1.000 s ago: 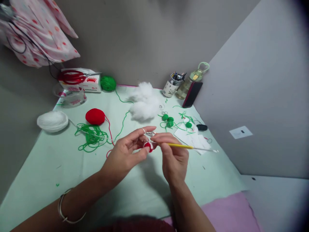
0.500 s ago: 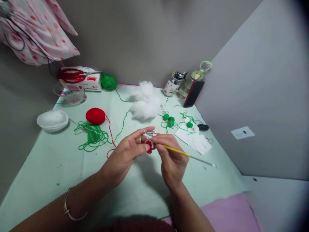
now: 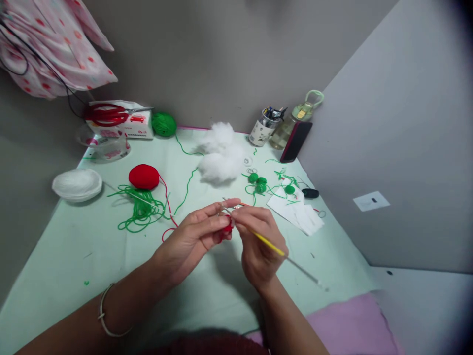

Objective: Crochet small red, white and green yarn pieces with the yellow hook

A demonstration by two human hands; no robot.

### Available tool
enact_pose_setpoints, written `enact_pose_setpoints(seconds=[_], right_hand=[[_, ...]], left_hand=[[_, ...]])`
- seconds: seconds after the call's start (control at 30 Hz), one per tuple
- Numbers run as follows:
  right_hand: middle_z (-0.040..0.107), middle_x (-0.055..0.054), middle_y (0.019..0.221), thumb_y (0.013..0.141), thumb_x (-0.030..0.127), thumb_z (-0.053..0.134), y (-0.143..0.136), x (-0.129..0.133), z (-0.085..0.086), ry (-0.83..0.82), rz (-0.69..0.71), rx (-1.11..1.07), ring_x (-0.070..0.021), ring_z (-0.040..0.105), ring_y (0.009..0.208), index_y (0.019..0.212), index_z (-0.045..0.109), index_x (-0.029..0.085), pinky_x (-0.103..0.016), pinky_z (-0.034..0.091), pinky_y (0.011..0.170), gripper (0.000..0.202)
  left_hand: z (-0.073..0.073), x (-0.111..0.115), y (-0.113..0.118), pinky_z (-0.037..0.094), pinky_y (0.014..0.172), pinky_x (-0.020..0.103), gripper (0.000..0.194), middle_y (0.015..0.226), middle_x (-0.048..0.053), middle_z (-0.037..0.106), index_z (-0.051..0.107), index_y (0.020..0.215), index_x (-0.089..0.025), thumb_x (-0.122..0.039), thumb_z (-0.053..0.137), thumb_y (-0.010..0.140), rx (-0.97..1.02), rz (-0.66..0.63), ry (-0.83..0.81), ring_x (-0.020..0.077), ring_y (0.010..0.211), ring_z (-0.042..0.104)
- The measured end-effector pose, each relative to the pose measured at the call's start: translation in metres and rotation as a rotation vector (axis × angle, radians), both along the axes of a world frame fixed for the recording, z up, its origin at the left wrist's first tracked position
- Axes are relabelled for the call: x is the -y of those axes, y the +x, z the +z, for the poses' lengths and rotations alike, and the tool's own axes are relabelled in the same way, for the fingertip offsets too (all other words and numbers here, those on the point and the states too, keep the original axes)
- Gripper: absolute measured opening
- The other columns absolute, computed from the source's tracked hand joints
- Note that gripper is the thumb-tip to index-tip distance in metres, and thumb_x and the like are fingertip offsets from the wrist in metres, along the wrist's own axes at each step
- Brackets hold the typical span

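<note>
Between the thumb and fingers of my left hand (image 3: 195,229) is pinched a small red crochet piece (image 3: 226,228). A thin white strand loops near its raised index finger. My right hand (image 3: 262,241) grips a crochet hook (image 3: 271,245) with a yellow handle, its metal rear end slanting down to the right. The hook's tip meets the red piece, but the fingers hide the exact contact. Behind the fingertips lies a partly hidden tool with an orange part (image 3: 242,203). Left of my hands sit a red yarn ball (image 3: 144,176) and a white yarn ball (image 3: 77,185).
Loose green yarn (image 3: 142,204) tangles beside the red ball. White stuffing (image 3: 220,160) lies at the back middle. Small green crocheted balls (image 3: 260,188) and white paper (image 3: 295,214) are to the right. A pen cup (image 3: 261,129), bottle (image 3: 284,130) and phone (image 3: 296,142) stand at the back.
The hook has tilted more steeply, its rear end swinging down and left as my right hand turns. My left hand has rotated the red piece slightly, and its index finger has lowered.
</note>
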State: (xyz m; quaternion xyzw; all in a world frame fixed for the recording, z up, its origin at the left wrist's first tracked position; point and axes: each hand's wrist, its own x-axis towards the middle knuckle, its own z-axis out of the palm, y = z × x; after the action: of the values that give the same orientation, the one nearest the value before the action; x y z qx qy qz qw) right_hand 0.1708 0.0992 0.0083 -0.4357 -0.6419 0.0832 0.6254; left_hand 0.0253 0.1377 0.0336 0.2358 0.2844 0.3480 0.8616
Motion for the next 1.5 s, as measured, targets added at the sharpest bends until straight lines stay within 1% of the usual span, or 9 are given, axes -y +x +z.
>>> enact_pose_setpoints(seconds=[0.17,0.3,0.5,0.6,0.67,0.77,0.87,1.1,1.5], right_hand=[[0.072,-0.002,0.086,0.098,0.02,0.063,0.007,-0.006,0.008,-0.181,0.086,-0.404,-0.0146,0.068,0.071,0.099,0.078,0.026,-0.034,0.059,0.069,0.017],[0.07,-0.002,0.082,0.096,0.031,0.067,0.008,-0.009,0.007,-0.31,0.215,-0.61,-0.0126,0.065,0.061,0.091,0.077,0.022,-0.029,0.058,0.056,0.013],[0.078,-0.006,0.094,0.097,0.032,0.067,0.003,-0.009,0.003,-0.368,0.284,-0.563,-0.0167,0.069,0.078,0.097,0.078,0.024,-0.031,0.06,0.066,0.014],[0.079,-0.004,0.095,0.098,0.032,0.066,0.004,-0.008,0.002,-0.379,0.293,-0.56,-0.0142,0.068,0.071,0.1,0.079,0.025,-0.032,0.059,0.068,0.015],[0.08,-0.004,0.097,0.099,0.03,0.065,0.004,-0.008,0.002,-0.359,0.28,-0.548,-0.0137,0.068,0.07,0.1,0.079,0.026,-0.032,0.059,0.068,0.014],[0.08,-0.003,0.096,0.098,0.026,0.064,0.001,-0.007,0.003,-0.27,0.182,-0.467,-0.0146,0.069,0.07,0.099,0.078,0.026,-0.034,0.06,0.069,0.014],[0.08,-0.003,0.095,0.098,0.023,0.065,0.0,-0.006,0.004,-0.211,0.108,-0.406,-0.0152,0.07,0.074,0.098,0.078,0.027,-0.035,0.061,0.073,0.014],[0.08,-0.003,0.094,0.099,0.031,0.065,0.006,-0.011,0.004,-0.343,0.287,-0.669,-0.0124,0.07,0.067,0.095,0.075,0.024,-0.029,0.06,0.065,0.013],[0.077,-0.003,0.087,0.103,0.035,0.057,0.013,-0.009,0.006,-0.368,0.342,-0.61,-0.014,0.07,0.068,0.094,0.066,0.022,-0.031,0.061,0.064,0.018]], left_hand=[[0.006,-0.009,-0.01,0.049,0.078,0.02,0.029,0.086,0.002,0.066,0.084,0.109,-0.015,-0.017,0.081,0.081,-0.022,0.087,-0.021,0.0095,0.076,0.056],[0.002,-0.009,-0.01,0.048,0.081,0.022,0.029,0.085,0.0,0.066,0.083,0.112,-0.021,-0.022,0.081,0.083,-0.106,0.049,0.09,0.0111,0.08,0.058],[-0.003,-0.004,-0.004,0.047,0.101,0.036,0.031,0.101,0.004,0.077,0.079,0.116,-0.026,-0.025,0.08,0.086,-0.182,0.052,0.255,0.0209,0.102,0.067],[-0.001,-0.004,-0.004,0.049,0.098,0.035,0.034,0.105,0.004,0.078,0.079,0.118,-0.027,-0.026,0.082,0.084,-0.196,0.073,0.252,0.0203,0.102,0.068],[-0.001,-0.004,-0.004,0.05,0.093,0.032,0.033,0.096,0.002,0.075,0.079,0.116,-0.028,-0.027,0.083,0.084,-0.222,0.097,0.257,0.0179,0.094,0.067],[-0.002,-0.003,-0.003,0.051,0.091,0.031,0.034,0.081,-0.001,0.068,0.081,0.115,-0.028,-0.027,0.085,0.081,-0.239,0.116,0.267,0.0153,0.085,0.064],[-0.003,-0.002,-0.003,0.05,0.095,0.032,0.042,0.08,-0.002,0.067,0.079,0.121,-0.028,-0.025,0.087,0.08,-0.218,0.105,0.245,0.0147,0.085,0.064],[0.0,-0.001,-0.006,0.048,0.094,0.03,0.044,0.09,-0.002,0.066,0.076,0.125,-0.031,-0.023,0.084,0.083,-0.254,0.129,0.282,0.0147,0.091,0.062],[0.001,-0.003,-0.009,0.048,0.086,0.027,0.034,0.084,-0.002,0.062,0.079,0.12,-0.033,-0.026,0.079,0.087,-0.295,0.123,0.335,0.0138,0.083,0.058]])
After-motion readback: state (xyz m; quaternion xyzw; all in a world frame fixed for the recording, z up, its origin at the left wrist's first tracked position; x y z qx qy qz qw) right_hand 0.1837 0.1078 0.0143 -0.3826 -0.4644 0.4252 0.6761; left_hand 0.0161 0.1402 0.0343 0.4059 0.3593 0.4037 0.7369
